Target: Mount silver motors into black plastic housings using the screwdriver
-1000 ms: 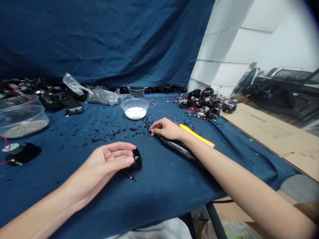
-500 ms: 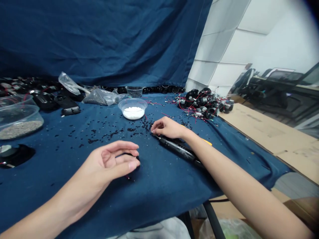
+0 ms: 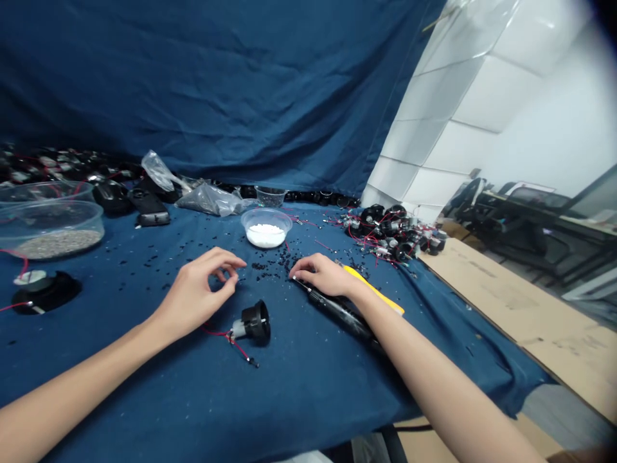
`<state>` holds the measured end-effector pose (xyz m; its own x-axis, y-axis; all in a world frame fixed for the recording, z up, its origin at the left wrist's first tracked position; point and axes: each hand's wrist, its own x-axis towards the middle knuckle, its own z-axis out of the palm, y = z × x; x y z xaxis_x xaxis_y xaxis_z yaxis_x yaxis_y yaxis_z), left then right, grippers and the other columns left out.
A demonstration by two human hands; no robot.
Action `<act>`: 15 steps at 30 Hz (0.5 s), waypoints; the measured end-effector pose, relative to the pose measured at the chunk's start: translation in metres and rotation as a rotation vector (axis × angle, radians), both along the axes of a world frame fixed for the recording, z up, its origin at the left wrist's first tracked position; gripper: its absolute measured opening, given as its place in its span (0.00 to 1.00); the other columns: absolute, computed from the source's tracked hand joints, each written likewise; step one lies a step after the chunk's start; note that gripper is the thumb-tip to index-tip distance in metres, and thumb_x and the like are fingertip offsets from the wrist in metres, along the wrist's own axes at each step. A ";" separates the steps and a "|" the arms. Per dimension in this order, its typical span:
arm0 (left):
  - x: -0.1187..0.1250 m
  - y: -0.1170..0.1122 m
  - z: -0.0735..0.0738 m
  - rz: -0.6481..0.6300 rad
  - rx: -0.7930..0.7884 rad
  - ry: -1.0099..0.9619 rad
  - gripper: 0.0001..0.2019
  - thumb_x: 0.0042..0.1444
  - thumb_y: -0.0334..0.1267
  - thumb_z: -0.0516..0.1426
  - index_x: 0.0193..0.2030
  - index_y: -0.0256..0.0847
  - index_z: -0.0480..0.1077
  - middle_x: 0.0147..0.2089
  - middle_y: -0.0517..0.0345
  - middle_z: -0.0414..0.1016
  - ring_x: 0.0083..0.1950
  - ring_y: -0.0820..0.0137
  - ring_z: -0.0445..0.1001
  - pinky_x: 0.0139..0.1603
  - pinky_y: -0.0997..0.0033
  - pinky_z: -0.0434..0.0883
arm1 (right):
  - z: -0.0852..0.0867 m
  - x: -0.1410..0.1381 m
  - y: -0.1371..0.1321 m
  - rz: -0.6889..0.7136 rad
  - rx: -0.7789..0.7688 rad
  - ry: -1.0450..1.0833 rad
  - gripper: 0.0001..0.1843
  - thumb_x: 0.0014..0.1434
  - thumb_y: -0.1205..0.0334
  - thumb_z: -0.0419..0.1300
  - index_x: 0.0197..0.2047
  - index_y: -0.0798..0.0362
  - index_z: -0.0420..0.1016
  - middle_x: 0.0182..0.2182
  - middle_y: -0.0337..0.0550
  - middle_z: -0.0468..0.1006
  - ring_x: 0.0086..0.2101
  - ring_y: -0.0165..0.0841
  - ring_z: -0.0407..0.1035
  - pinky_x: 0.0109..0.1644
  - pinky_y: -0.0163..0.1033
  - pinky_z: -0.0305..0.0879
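My left hand (image 3: 200, 289) hovers over the blue cloth with thumb and forefinger pinched together; what they hold is too small to make out. Just right of it lies a small black motor part (image 3: 253, 321) with red wires, apart from the hand. My right hand (image 3: 324, 274) rests curled on the tip of a black screwdriver (image 3: 340, 310) lying on the cloth, with a yellow tool (image 3: 373, 290) beside it. Small black screws (image 3: 270, 257) are scattered in front of both hands.
A clear bowl of white bits (image 3: 266, 227) stands behind the hands. A pile of black motors with red wires (image 3: 390, 231) lies at the right. A plastic tub (image 3: 51, 228), bags (image 3: 207, 196) and black parts sit at the left. Brown cardboard (image 3: 520, 302) lies beyond the table's right edge.
My left hand has let go of the black motor part and moved forward to the scattered screws, fingers now pinched. My right hand stays on the screwdriver. The view has shifted.
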<state>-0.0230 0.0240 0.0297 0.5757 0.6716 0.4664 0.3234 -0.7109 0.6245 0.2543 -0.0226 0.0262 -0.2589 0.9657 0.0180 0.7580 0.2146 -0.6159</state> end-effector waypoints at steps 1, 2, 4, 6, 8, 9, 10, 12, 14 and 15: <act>0.001 -0.002 0.000 -0.022 0.008 0.016 0.09 0.60 0.37 0.53 0.43 0.39 0.73 0.45 0.53 0.73 0.39 0.69 0.72 0.42 0.69 0.69 | 0.000 -0.001 0.000 0.003 0.000 -0.007 0.12 0.66 0.57 0.57 0.41 0.57 0.76 0.39 0.42 0.79 0.42 0.33 0.73 0.52 0.46 0.68; 0.001 -0.003 -0.001 -0.043 0.015 0.031 0.09 0.60 0.37 0.53 0.43 0.39 0.73 0.45 0.53 0.73 0.40 0.69 0.72 0.42 0.69 0.70 | 0.000 -0.002 0.000 0.007 0.000 -0.014 0.12 0.66 0.57 0.58 0.41 0.57 0.76 0.39 0.43 0.79 0.42 0.33 0.73 0.52 0.47 0.68; 0.002 -0.005 -0.001 -0.074 0.021 0.053 0.09 0.61 0.37 0.53 0.43 0.39 0.72 0.45 0.53 0.73 0.41 0.68 0.71 0.44 0.68 0.70 | 0.000 -0.004 0.000 0.010 0.006 -0.025 0.12 0.66 0.57 0.58 0.40 0.57 0.76 0.39 0.43 0.79 0.42 0.33 0.73 0.52 0.46 0.68; 0.002 -0.005 -0.002 -0.087 0.021 0.064 0.09 0.62 0.36 0.52 0.43 0.40 0.72 0.45 0.53 0.73 0.42 0.68 0.71 0.45 0.67 0.69 | 0.000 -0.005 0.000 0.003 0.016 -0.034 0.12 0.67 0.56 0.57 0.39 0.57 0.75 0.39 0.42 0.78 0.41 0.32 0.73 0.51 0.46 0.68; 0.002 -0.005 -0.002 -0.088 0.014 0.069 0.09 0.62 0.36 0.52 0.43 0.39 0.72 0.45 0.53 0.73 0.42 0.67 0.71 0.46 0.67 0.69 | -0.001 -0.004 0.001 -0.016 0.032 -0.039 0.13 0.67 0.56 0.56 0.39 0.57 0.75 0.38 0.42 0.78 0.41 0.32 0.73 0.51 0.46 0.68; 0.002 -0.005 -0.002 -0.088 0.007 0.071 0.09 0.62 0.36 0.52 0.43 0.39 0.71 0.45 0.53 0.73 0.43 0.67 0.71 0.47 0.66 0.69 | -0.001 -0.004 0.001 -0.026 0.039 -0.041 0.13 0.68 0.56 0.56 0.39 0.57 0.75 0.38 0.42 0.78 0.41 0.32 0.73 0.51 0.46 0.68; 0.001 -0.005 -0.001 -0.089 -0.001 0.074 0.09 0.63 0.37 0.52 0.43 0.39 0.71 0.46 0.52 0.73 0.43 0.67 0.71 0.47 0.66 0.69 | -0.001 -0.004 0.001 -0.033 0.045 -0.043 0.13 0.67 0.56 0.56 0.39 0.57 0.75 0.38 0.42 0.78 0.41 0.32 0.73 0.51 0.46 0.68; 0.000 -0.006 0.001 -0.097 -0.022 0.084 0.10 0.64 0.39 0.51 0.42 0.38 0.71 0.45 0.52 0.73 0.43 0.66 0.72 0.47 0.66 0.69 | -0.001 -0.003 0.001 -0.035 0.048 -0.045 0.13 0.67 0.55 0.56 0.38 0.57 0.75 0.38 0.42 0.78 0.41 0.32 0.73 0.50 0.46 0.68; 0.000 -0.009 0.004 -0.129 -0.046 0.107 0.12 0.65 0.42 0.50 0.43 0.39 0.72 0.45 0.52 0.73 0.45 0.66 0.72 0.49 0.66 0.69 | -0.001 -0.003 0.000 -0.032 0.048 -0.044 0.13 0.67 0.55 0.56 0.39 0.57 0.75 0.38 0.42 0.78 0.41 0.32 0.73 0.50 0.46 0.68; -0.001 -0.011 0.005 -0.155 -0.057 0.127 0.13 0.65 0.44 0.51 0.44 0.40 0.72 0.46 0.52 0.73 0.46 0.65 0.72 0.50 0.65 0.69 | -0.002 -0.003 0.000 -0.032 0.050 -0.043 0.13 0.67 0.55 0.56 0.39 0.57 0.75 0.38 0.42 0.78 0.41 0.32 0.73 0.50 0.45 0.68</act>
